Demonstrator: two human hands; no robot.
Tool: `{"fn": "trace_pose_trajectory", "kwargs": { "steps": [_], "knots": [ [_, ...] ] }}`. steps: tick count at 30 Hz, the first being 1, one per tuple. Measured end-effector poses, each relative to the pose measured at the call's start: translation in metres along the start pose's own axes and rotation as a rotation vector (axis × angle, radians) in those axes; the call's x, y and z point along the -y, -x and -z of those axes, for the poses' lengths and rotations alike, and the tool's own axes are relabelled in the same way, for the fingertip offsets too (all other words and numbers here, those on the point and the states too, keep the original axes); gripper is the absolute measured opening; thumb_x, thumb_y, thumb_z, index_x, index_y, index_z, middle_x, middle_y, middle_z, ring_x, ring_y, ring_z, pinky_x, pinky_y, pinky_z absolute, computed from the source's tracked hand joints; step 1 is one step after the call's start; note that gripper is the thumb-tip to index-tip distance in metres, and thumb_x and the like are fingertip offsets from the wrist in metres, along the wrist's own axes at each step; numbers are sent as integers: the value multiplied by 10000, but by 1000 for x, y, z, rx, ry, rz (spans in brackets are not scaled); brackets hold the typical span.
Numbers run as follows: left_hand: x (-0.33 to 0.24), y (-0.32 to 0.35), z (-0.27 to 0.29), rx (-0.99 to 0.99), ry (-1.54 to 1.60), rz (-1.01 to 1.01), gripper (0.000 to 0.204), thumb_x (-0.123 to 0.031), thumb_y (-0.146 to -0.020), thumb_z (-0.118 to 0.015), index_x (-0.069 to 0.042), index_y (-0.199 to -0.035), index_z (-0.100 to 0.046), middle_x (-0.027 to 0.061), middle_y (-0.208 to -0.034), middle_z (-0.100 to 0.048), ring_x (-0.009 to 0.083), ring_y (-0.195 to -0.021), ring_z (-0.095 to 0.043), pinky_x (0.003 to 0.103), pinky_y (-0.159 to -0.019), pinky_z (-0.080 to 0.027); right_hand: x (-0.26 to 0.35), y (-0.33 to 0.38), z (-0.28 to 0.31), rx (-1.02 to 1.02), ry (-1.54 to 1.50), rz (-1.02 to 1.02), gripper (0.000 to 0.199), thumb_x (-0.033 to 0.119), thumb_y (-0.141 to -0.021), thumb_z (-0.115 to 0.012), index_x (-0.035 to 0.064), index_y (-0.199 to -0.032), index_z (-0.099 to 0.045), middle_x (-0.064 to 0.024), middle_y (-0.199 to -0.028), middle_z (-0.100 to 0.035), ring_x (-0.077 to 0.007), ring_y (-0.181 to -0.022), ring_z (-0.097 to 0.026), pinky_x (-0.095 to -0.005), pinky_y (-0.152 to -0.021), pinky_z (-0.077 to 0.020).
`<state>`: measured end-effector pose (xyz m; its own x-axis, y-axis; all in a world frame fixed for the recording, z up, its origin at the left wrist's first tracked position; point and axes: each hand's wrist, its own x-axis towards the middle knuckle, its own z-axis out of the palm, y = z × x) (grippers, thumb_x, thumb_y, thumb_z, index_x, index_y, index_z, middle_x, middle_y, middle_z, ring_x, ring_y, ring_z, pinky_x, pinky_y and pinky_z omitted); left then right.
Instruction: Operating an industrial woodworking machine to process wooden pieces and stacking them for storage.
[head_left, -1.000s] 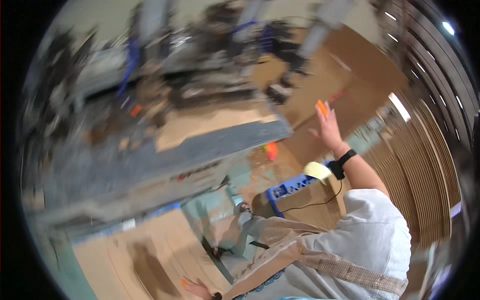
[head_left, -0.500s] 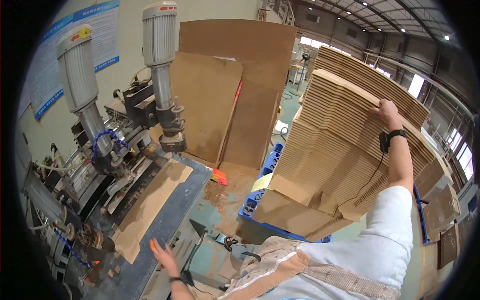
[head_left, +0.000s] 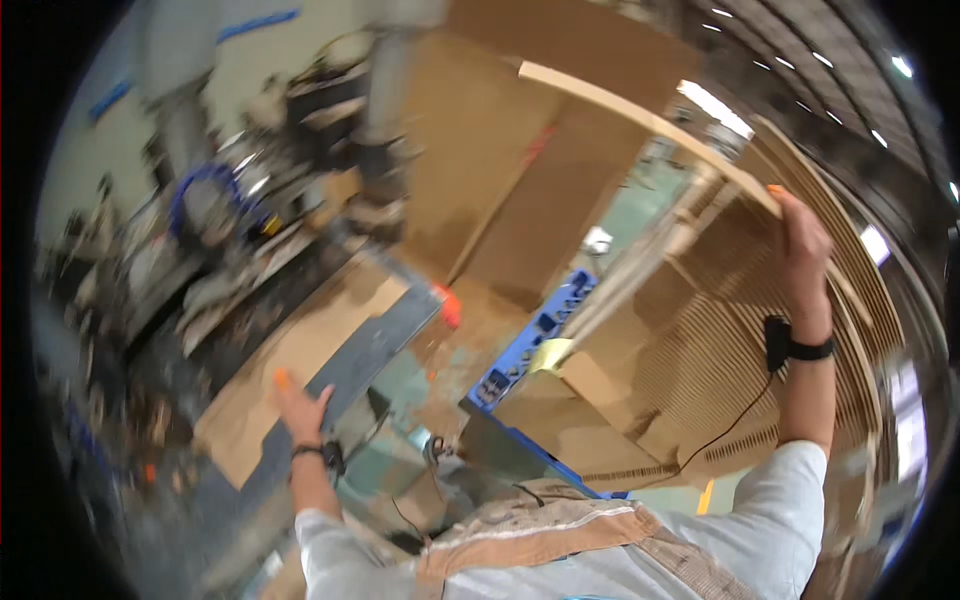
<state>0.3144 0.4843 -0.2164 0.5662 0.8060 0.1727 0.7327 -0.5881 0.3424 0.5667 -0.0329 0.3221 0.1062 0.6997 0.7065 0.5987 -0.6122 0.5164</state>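
Note:
My right hand (head_left: 803,240), with an orange fingertip covering, is closed on the edge of a thin brown board (head_left: 640,112). This board is lifted clear of the stack of boards (head_left: 730,330) at the right, and its far end points toward the machine. Fingers apart and thumb out, my left hand (head_left: 302,408) is at the edge of another brown board (head_left: 310,335), which lies on the dark machine table (head_left: 385,335). Whether the left fingers press on that board I cannot tell. Motion blurs the view.
Motor spindles and a blue coiled hose (head_left: 185,190) belong to the machine at the left. Large brown sheets (head_left: 470,150) lean on the wall behind. A blue pallet (head_left: 535,340) lies under the stack. An orange-red object (head_left: 450,307) is on the dusty floor.
My right hand has taken the top board and raised it off the stack, swinging its far end left. My left hand has moved up onto the machine's board. The view has turned.

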Motion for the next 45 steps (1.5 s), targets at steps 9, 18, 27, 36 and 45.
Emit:
{"fn": "trace_pose_trajectory", "kwargs": {
  "steps": [9,18,27,36,45],
  "knots": [
    [-26,102,-1,-85,-196,-71,362,-116,-793,-544,-102,-1153,-562,105,-1114,-534,270,-1140,-463,503,-1055,-309,233,-129,-175,430,-609,529,90,109,-830,-547,84,-916,-538,-140,-765,-604,-347,-663,-599,-411,-568,-474],
    [43,266,109,-23,-99,-88,456,-104,-767,-575,-118,-1223,-558,69,-1149,-564,249,-1150,-515,452,-1010,-387,479,-15,-353,148,-917,810,278,124,-806,-574,83,-1081,-573,-51,-717,-611,-211,-631,-638,-341,-510,-508],
    [108,461,102,189,-84,370,246,-113,-773,-588,-101,-1015,-627,91,-923,-657,277,-830,-631,402,-738,-503,601,45,-410,382,-1157,670,626,372,-714,-713,232,-1296,-530,-174,-1355,-447,-368,-1285,-375,-501,-1054,-335],
    [133,704,126,-46,-306,1040,388,-47,-831,-574,-121,-1211,-550,102,-1135,-624,320,-939,-613,402,-780,-511,666,18,-411,529,-1202,627,576,157,-834,-658,167,-1372,-452,-143,-1428,-395,-324,-1303,-385,-368,-1061,-341],
    [253,774,105,-291,-523,1363,398,-65,-812,-605,-157,-1198,-579,85,-1070,-641,293,-968,-599,393,-827,-492,674,56,-350,394,-1011,550,496,125,-938,-506,85,-1410,-361,-204,-1424,-368,-363,-1305,-365,-382,-1070,-305]
  ]
}}
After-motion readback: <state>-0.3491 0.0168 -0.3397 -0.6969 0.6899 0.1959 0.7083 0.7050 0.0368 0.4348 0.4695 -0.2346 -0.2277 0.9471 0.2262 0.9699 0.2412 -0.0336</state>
